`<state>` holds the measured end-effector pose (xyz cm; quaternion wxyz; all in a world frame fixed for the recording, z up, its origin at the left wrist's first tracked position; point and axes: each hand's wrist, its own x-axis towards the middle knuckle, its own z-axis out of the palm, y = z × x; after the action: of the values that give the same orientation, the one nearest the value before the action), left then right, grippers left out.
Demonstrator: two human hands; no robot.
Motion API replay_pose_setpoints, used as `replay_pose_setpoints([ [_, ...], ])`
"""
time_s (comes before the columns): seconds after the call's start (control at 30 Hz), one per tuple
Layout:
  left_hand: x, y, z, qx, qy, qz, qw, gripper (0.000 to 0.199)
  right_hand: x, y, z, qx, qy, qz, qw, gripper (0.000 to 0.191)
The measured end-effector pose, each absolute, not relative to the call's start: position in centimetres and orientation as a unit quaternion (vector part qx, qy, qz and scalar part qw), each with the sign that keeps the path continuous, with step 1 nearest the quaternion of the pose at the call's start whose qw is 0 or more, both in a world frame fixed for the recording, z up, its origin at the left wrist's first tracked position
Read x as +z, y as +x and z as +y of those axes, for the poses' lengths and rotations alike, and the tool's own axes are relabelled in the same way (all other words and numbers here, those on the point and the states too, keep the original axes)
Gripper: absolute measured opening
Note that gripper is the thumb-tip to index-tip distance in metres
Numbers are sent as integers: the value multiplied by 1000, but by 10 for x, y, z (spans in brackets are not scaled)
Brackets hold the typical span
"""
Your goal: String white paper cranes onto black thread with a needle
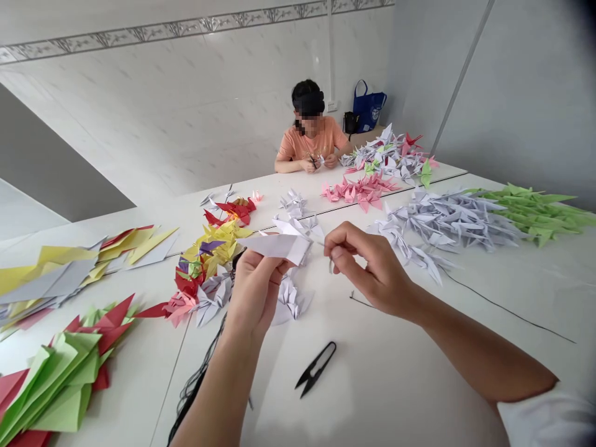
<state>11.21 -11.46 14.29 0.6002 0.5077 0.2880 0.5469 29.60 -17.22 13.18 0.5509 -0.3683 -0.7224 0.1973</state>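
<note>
In the middle of the view, my left hand is closed around a folded white paper piece, its flat side toward me. Just to its right my right hand makes a pinch of thumb and forefinger. Something thin and pale shows at those fingertips, too small to make out. Below both hands a pair of black thread snips lies on the white table. White paper cranes sit behind and beneath my left hand. A bundle of black cord runs beside my left forearm.
Folded green paper and flat yellow and grey sheets lie at left. Yellow cranes stand left of centre. White cranes and green cranes are heaped at right. Across the table sits a person with a small tool.
</note>
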Motion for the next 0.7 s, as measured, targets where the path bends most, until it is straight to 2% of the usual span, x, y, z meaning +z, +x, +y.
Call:
replay_pose_setpoints([
  [0.2, 140, 116, -115, 524, 450, 287, 663, 16, 135, 293, -178, 140, -393, -735, 535, 13],
  [0.7, 143, 115, -116, 535, 481, 293, 630, 17, 135, 292, -178, 134, -411, -731, 527, 12],
])
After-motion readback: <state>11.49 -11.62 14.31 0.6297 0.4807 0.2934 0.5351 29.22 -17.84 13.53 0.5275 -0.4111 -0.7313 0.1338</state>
